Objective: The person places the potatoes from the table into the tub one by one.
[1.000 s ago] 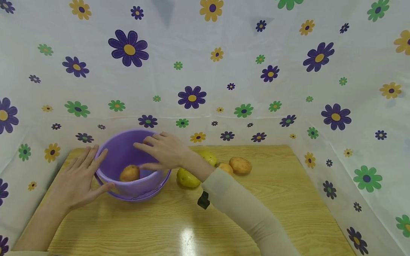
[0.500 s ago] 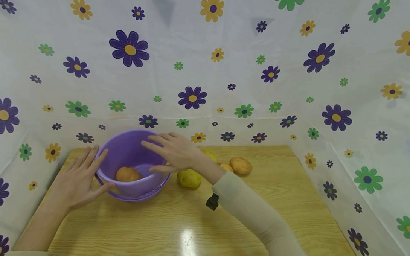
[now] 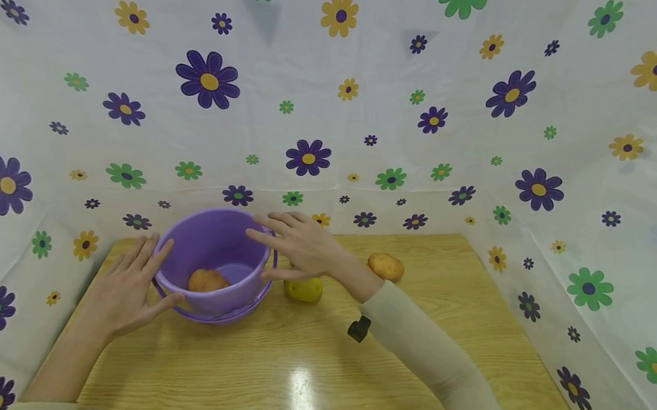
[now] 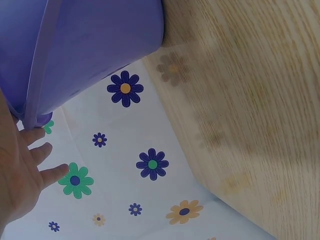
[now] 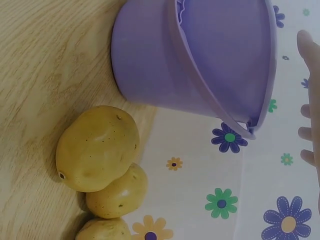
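A purple bucket (image 3: pixel 223 296) with a handle stands at the left of the wooden table. One brown potato (image 3: pixel 206 280) lies on its bottom. My left hand (image 3: pixel 116 291) lies against the bucket's left rim with its fingers extended; in the left wrist view its fingertips are right at the rim. My right hand (image 3: pixel 308 245) is at the right rim, fingers spread, holding nothing. Below it on the table is a yellow-green, mango-like fruit (image 3: pixel 304 290), the largest of several rounded pieces in the right wrist view, partly covered by the hand in the head view.
Another potato (image 3: pixel 386 267) rests on the table to the right of my right hand. The handle (image 5: pixel 200 82) hangs down along the bucket's side. White flower-printed cloth (image 3: pixel 315 121) encloses the back and both sides of the table (image 3: pixel 247 364).
My right hand has drawn back rightward from over the bucket to its right rim. The potato inside has rolled slightly and looks longer from this side. My left hand stays put.
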Demonstrator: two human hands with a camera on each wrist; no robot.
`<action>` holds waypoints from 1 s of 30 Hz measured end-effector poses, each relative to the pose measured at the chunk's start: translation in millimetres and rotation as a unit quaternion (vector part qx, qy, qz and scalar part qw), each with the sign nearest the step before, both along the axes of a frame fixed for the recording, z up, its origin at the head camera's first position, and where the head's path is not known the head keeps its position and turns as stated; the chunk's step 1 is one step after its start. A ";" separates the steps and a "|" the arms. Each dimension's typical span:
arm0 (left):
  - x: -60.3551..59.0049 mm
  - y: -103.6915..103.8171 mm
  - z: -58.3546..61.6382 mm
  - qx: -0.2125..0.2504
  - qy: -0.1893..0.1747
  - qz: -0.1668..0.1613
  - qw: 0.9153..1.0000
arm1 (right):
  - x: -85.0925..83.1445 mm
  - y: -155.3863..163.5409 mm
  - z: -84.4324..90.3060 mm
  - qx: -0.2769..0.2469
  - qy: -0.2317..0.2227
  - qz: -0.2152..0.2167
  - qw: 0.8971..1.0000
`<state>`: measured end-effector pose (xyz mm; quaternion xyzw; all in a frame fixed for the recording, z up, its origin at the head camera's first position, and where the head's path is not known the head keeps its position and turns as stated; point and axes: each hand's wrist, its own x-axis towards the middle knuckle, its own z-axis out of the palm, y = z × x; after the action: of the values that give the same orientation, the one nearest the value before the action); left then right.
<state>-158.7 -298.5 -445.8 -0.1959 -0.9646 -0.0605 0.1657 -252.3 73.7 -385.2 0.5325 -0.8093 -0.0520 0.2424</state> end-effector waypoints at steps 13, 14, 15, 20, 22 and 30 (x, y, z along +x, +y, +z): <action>-2.0 -0.4 -0.7 -0.003 0.007 -0.005 1.000 | 8.4 25.8 -5.3 -0.034 0.002 0.009 0.999; -2.0 -0.3 -0.7 -0.002 0.005 -0.003 1.000 | 9.0 28.2 -6.0 -0.034 0.002 0.009 0.999; -2.2 -0.3 -1.0 -0.002 0.004 -0.001 1.000 | 9.4 30.7 -6.9 -0.033 0.003 0.009 0.999; -1.4 0.5 0.1 -0.002 0.002 0.002 1.000 | 9.9 44.5 -14.4 -0.030 0.010 0.004 0.999; -1.2 0.8 0.4 -0.002 0.003 0.002 1.000 | 10.0 50.5 -18.1 -0.030 0.008 -0.004 1.000; -1.6 0.4 0.0 0.000 0.003 0.004 1.000 | 11.9 73.0 -33.4 -0.049 -0.015 -0.026 0.998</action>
<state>-160.2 -298.1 -445.8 -0.1924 -0.9649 -0.0594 0.1685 -240.4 146.7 -418.6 0.4995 -0.8280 -0.0108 0.2544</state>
